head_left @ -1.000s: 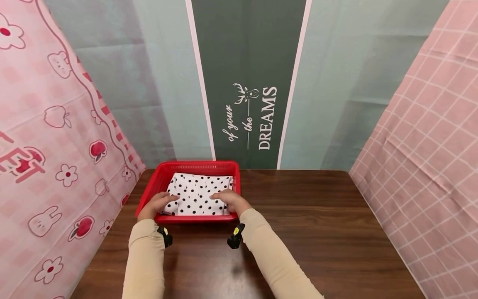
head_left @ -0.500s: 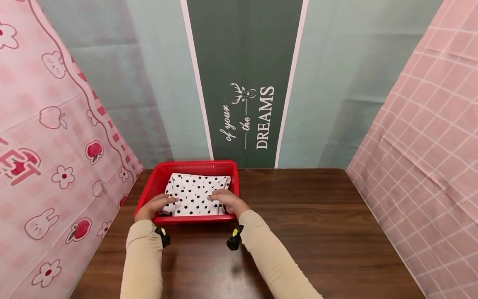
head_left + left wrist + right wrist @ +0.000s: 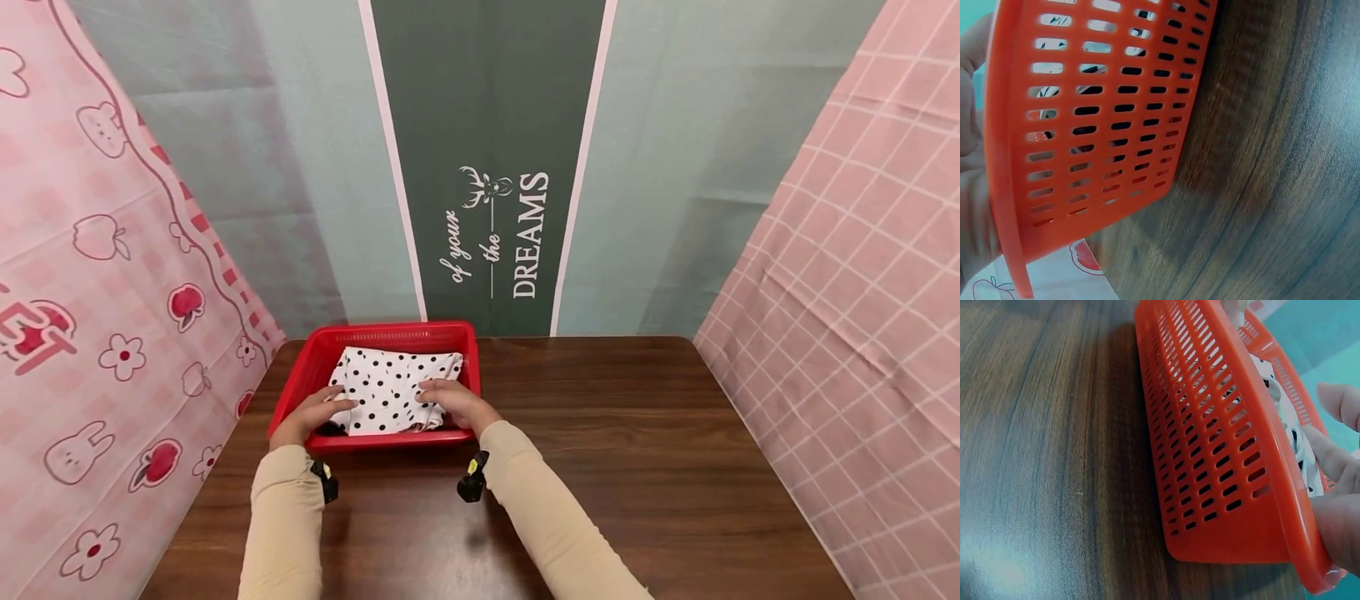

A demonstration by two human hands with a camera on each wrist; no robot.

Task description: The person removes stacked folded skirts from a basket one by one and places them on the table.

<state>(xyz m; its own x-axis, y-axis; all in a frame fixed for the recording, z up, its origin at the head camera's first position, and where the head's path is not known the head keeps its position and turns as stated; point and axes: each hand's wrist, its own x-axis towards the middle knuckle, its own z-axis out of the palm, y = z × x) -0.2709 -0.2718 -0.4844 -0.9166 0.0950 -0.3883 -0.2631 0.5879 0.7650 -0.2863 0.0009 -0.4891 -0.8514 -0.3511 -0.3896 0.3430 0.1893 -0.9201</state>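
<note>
A white cloth with black dots (image 3: pixel 386 383) lies in a red plastic basket (image 3: pixel 397 442) in the head view. My left hand (image 3: pixel 303 414) reaches over the basket's front left corner, its extended fingers touching the cloth's left side. Over the front right corner, my right hand (image 3: pixel 461 402) touches the cloth's right side with extended fingers. The cloth's front right edge is crumpled. In the right wrist view, the fingers (image 3: pixel 1329 450) reach past the rim to the cloth (image 3: pixel 1291 431). The left wrist view shows part of the left hand (image 3: pixel 972 156) behind the basket wall (image 3: pixel 1110 125); its fingertips are hidden.
The basket stands at the back left of a brown wooden table (image 3: pixel 600 450). A pink printed curtain (image 3: pixel 135 275) hangs on the left, a pink checked one (image 3: pixel 840 292) on the right, and a green panelled backdrop (image 3: pixel 487 100) behind. Dark material (image 3: pixel 330 428) shows beneath the cloth.
The cloth's front right part has been pushed inward and is now crumpled, and its front edge has become uneven. Both hands stay near the front corners with little movement.
</note>
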